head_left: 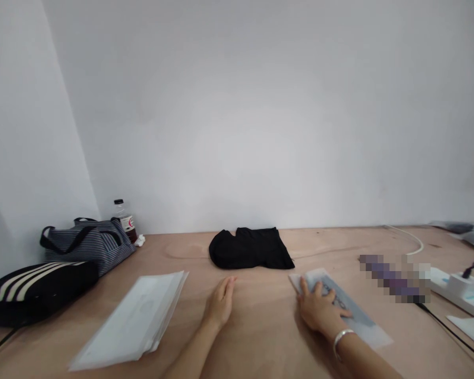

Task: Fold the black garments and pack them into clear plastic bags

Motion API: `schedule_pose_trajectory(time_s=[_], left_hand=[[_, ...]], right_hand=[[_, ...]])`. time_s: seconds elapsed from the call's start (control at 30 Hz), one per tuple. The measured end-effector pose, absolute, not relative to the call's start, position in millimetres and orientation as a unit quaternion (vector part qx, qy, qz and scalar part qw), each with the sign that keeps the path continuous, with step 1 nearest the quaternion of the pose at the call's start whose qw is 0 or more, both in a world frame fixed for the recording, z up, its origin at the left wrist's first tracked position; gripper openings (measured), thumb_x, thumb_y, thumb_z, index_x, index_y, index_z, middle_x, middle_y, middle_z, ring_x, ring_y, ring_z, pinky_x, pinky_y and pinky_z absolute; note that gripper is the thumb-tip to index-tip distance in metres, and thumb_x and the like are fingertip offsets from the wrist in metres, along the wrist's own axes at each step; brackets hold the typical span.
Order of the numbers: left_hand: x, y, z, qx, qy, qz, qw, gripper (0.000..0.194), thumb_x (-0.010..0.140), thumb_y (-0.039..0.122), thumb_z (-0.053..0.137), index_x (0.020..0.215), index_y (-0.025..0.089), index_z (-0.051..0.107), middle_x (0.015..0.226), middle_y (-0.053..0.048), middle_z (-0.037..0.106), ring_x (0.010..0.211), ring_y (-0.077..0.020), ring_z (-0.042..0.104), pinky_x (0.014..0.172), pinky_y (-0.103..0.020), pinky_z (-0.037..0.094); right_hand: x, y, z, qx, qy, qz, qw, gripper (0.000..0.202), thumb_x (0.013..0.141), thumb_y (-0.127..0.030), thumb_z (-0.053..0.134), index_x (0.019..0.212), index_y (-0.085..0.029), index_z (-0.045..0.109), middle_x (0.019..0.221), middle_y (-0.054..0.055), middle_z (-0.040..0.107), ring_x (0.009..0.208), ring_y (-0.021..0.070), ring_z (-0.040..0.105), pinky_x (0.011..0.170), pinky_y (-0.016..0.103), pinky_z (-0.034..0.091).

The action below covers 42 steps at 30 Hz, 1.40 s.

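Note:
My right hand (pixel 319 308) lies with spread fingers on a frosted plastic bag (pixel 363 321) that has something grey with dark lettering inside. A bracelet circles that wrist. My left hand (pixel 220 302) rests on its edge on the table, fingers stretched out and holding nothing. To its left is a stack of flat whitish plastic bags (pixel 130 318). Beyond both hands, against the wall, a folded black cloth item (pixel 250 248) lies flat; its exact kind I cannot tell.
At the left are a striped handbag (pixel 89 242), a black bag with white stripes (pixel 35 289), a bottle (pixel 125 221) and a crumpled tissue (pixel 140 240). A blurred-out purple object (pixel 393 279) with a cable and a power strip (pixel 458 289) occupy the right of the wooden table (pixel 260 337).

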State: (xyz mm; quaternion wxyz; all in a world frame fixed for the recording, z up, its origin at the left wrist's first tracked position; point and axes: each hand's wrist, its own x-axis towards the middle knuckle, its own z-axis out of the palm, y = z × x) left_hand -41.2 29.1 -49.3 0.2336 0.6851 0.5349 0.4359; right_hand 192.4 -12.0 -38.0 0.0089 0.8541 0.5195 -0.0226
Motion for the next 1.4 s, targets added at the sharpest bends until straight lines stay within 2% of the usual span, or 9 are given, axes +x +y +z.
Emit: schedule_pose_trajectory(time_s=[0.17,0.27,0.4,0.53,0.8,0.97,1.17,1.3,1.4], left_hand=[[-39,26,-47,0.721,0.526,0.404,0.199,0.039,0.086,0.036,0.028,0.100,0.018,0.059,0.104,-0.007,0.061,0.101,-0.0187,0.053,0.090,-0.031,0.038],[-37,26,-48,0.732,0.530,0.387,0.183,0.036,0.084,0.036,0.033,0.101,0.017,0.058,0.106,-0.009,0.059,0.102,-0.0197,0.052,0.090,-0.033,0.037],[-38,33,-45,0.773,0.527,0.328,0.130,0.033,0.079,0.035,0.044,0.102,0.018,0.058,0.129,-0.009,0.043,0.120,-0.0226,0.035,0.099,-0.037,0.027],[-45,51,-38,0.820,0.518,0.238,0.048,0.033,0.081,0.035,0.041,0.105,0.019,0.058,0.139,-0.005,0.027,0.128,-0.0243,0.017,0.101,-0.039,0.020],[-51,69,-44,0.805,0.550,0.220,0.040,0.044,0.083,0.036,0.036,0.119,0.013,0.049,0.131,-0.010,0.042,0.122,-0.0247,0.033,0.098,-0.039,0.027],[-51,67,-43,0.791,0.558,0.251,0.004,0.036,0.081,0.021,0.038,0.112,0.013,0.053,0.123,-0.010,0.050,0.114,-0.0212,0.042,0.099,-0.035,0.025],[-50,52,-29,0.801,0.546,0.246,-0.015,0.030,0.075,0.003,0.035,0.080,0.020,0.059,0.089,-0.005,0.061,0.090,-0.0205,0.051,0.085,-0.034,0.036],[-55,28,-22,0.821,0.524,0.225,-0.016,0.027,0.074,0.001,0.034,0.070,0.020,0.053,0.073,-0.002,0.055,0.071,-0.0182,0.048,0.065,-0.028,0.037],[-64,5,-19,0.855,0.485,0.186,0.003,0.026,0.071,-0.001,0.034,0.067,0.020,0.048,0.069,0.000,0.052,0.068,-0.0170,0.046,0.061,-0.026,0.034]], right_hand=[[226,28,-34,0.897,0.438,-0.053,-0.033,0.044,0.089,-0.033,0.021,0.133,-0.036,0.017,0.139,0.014,0.019,0.121,0.0453,0.013,0.068,0.078,0.011],[228,33,-29,0.892,0.446,-0.048,-0.047,0.046,0.088,-0.038,0.022,0.134,-0.031,0.020,0.138,0.017,0.022,0.120,0.0456,0.016,0.068,0.078,0.009],[207,28,-26,0.787,0.612,0.027,-0.078,0.046,0.086,-0.030,0.029,0.130,-0.017,0.032,0.134,0.020,0.029,0.123,0.0378,0.018,0.083,0.070,0.010],[177,28,-27,0.619,0.778,-0.028,-0.107,0.042,0.082,-0.023,0.033,0.123,-0.020,0.042,0.138,0.012,0.027,0.127,0.0266,0.014,0.094,0.058,0.010],[165,42,-38,0.611,0.779,-0.045,-0.134,0.046,0.084,-0.034,0.032,0.125,-0.013,0.040,0.135,0.012,0.031,0.126,0.0271,0.018,0.096,0.057,0.001],[171,45,-38,0.594,0.779,0.009,-0.203,0.036,0.080,-0.014,0.031,0.106,-0.015,0.055,0.118,0.010,0.053,0.121,0.0217,0.031,0.100,0.049,-0.002],[174,43,-31,0.588,0.783,0.018,-0.203,0.035,0.070,-0.001,0.030,0.079,-0.015,0.061,0.080,0.008,0.064,0.087,0.0161,0.056,0.100,0.033,0.014],[181,22,-28,0.565,0.800,0.016,-0.201,0.031,0.063,-0.001,0.035,0.080,-0.016,0.057,0.080,0.005,0.060,0.082,0.0164,0.053,0.082,0.027,0.033],[189,-5,-26,0.529,0.824,-0.010,-0.202,0.033,0.060,-0.002,0.036,0.085,-0.017,0.052,0.085,0.003,0.057,0.082,0.0163,0.050,0.072,0.025,0.035]])
